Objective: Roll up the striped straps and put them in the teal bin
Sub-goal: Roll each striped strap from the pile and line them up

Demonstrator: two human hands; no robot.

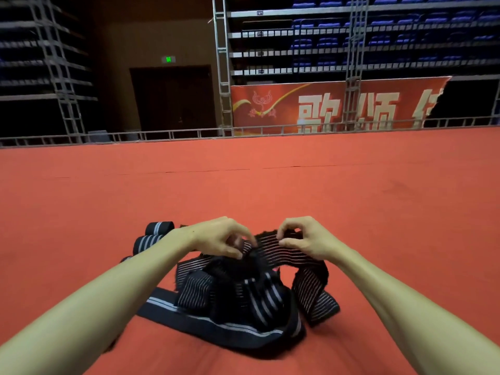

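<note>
A tangled pile of black straps with white stripes (238, 301) lies on the red carpet in front of me. One thin-striped strap (273, 246) is lifted across the top of the pile. My left hand (221, 236) pinches its left part and my right hand (303, 236) pinches its right end, fingers curled over the edge. Two rolled straps (154, 236) lie on the floor just left of my left wrist. No teal bin is in view.
The red carpet (270, 190) stretches ahead to a low metal rail (162, 135). Behind it stand truss towers (224, 63), a red banner (324, 104), a dark doorway and tiers of blue seats.
</note>
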